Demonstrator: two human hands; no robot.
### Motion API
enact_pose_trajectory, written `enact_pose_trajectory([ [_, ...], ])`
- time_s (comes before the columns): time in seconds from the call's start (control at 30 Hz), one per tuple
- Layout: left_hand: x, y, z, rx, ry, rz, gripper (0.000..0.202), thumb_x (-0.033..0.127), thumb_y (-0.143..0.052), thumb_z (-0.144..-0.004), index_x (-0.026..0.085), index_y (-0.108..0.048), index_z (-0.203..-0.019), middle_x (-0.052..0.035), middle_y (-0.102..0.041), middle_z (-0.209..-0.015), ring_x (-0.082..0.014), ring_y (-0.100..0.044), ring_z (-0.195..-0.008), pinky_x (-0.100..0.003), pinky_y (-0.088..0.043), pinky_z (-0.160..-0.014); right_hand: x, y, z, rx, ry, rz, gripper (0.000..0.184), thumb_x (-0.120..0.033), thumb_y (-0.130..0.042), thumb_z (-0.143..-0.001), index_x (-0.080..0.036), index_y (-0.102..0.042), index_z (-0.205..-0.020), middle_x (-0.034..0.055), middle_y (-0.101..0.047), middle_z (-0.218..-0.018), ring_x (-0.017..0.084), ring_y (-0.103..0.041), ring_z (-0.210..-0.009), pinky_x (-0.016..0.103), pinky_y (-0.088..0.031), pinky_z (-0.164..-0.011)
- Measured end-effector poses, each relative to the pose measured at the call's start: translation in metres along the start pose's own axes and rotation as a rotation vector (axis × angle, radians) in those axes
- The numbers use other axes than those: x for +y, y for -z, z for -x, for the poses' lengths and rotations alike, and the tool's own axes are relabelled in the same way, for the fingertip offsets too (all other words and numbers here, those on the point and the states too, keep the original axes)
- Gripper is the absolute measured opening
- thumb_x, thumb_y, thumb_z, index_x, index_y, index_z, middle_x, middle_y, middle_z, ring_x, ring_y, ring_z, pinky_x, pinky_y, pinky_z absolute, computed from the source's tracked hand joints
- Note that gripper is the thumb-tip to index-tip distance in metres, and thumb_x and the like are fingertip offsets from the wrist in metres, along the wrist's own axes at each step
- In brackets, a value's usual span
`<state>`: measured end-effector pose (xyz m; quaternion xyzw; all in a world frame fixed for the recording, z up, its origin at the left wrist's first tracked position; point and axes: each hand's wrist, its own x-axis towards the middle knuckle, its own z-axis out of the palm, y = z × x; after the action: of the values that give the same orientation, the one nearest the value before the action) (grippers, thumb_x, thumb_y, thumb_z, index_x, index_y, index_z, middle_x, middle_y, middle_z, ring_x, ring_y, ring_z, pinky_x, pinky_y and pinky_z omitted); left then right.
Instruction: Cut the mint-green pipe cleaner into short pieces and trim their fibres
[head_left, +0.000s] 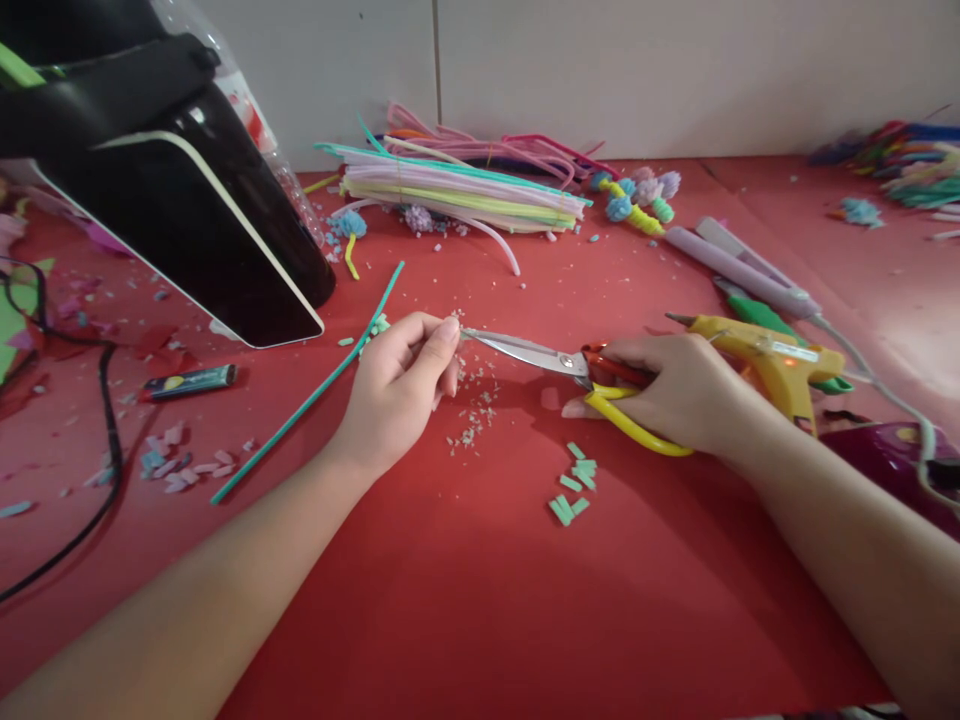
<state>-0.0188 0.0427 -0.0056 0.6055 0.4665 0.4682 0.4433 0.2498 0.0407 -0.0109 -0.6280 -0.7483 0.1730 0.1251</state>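
My right hand (675, 385) grips a pair of scissors (529, 352) with red and yellow handles, its blades pointing left. Their tips meet the fingertips of my left hand (409, 375), which is closed in a pinch; whatever it pinches is too small and hidden to make out. Pale trimmings (474, 425) lie scattered on the red tabletop below the blades. Short green cut pieces (576, 485) lie nearer to me, below the scissors. Just left of my left hand rests a long teal pipe cleaner (307, 405), with a few green bits (379, 325) behind the hand.
A black container (217, 240) stands at the back left, near a lighter (189, 382) and a black cable (112, 430). Pipe cleaner bundles (465, 195) lie at the back. To the right are a lilac hair straightener (739, 270) and a yellow glue gun (772, 360).
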Motion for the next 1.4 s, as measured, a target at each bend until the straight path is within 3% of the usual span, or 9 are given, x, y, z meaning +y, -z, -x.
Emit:
enact_pose_trajectory([
  [1.2, 0.0019, 0.0003, 0.0004, -0.013, 0.007, -0.033, 0.034, 0.031, -0.053, -0.102, 0.019, -0.056, -0.071, 0.0015, -0.057, -0.057, -0.0067, -0.048, -0.047, -0.021, -0.039, -0.046, 0.0000, 0.0031, 0.0040, -0.032, 0.009, -0.045, 0.063, -0.075, -0.074, -0.067, -0.023, -0.041, -0.065, -0.0046, -0.032, -0.060, 0.012, -0.027, -0.060, 0.031, -0.024, -0.055],
  [1.4, 0.0011, 0.0002, 0.0002, -0.007, -0.001, -0.049, 0.033, 0.034, -0.054, -0.102, 0.019, -0.057, -0.073, 0.0018, -0.057, -0.057, -0.0065, -0.047, -0.047, -0.021, -0.038, -0.045, -0.0031, 0.0033, 0.0033, -0.009, 0.014, -0.028, 0.067, -0.080, -0.070, -0.068, -0.023, -0.036, -0.063, -0.0033, -0.033, -0.059, 0.013, -0.028, -0.060, 0.033, -0.025, -0.055],
])
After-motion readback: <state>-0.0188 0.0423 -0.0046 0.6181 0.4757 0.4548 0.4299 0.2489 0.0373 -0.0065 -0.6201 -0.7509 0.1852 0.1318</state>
